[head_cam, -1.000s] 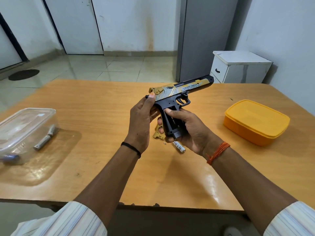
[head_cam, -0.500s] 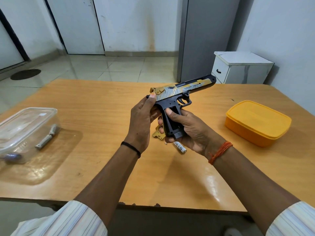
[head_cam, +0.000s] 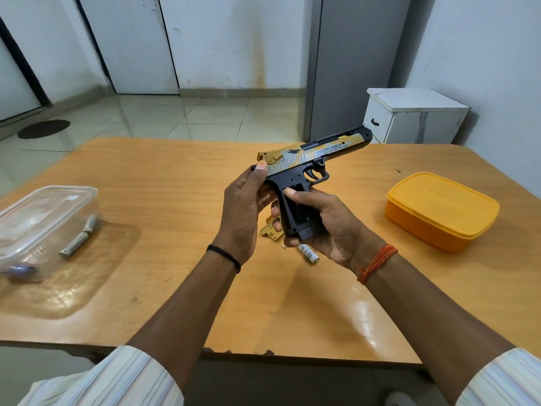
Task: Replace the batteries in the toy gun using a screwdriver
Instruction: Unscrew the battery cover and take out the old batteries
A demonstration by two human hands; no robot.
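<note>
Sleeves with stripes are seen nearest, at the desk (head_cam: 175,288) edge. Above the desk the toy gun (head_cam: 304,171) is held up by both hands. The right hand (head_cam: 330,227) is curled round the black grip, thumb on its open side. The back of the gun is gripped by the left hand (head_cam: 243,209), thumb on the gold top. One battery (head_cam: 308,253) and a gold cover (head_cam: 272,230) are lying just under the hands. Farther out, a clear box (head_cam: 44,227) is seen at the left and a yellow box (head_cam: 442,209) at the right.

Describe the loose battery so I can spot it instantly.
On the wooden table, look directly below the toy gun gripped in both hands. The battery lies beside the gold cover; it is the only small white cylinder there.
</note>
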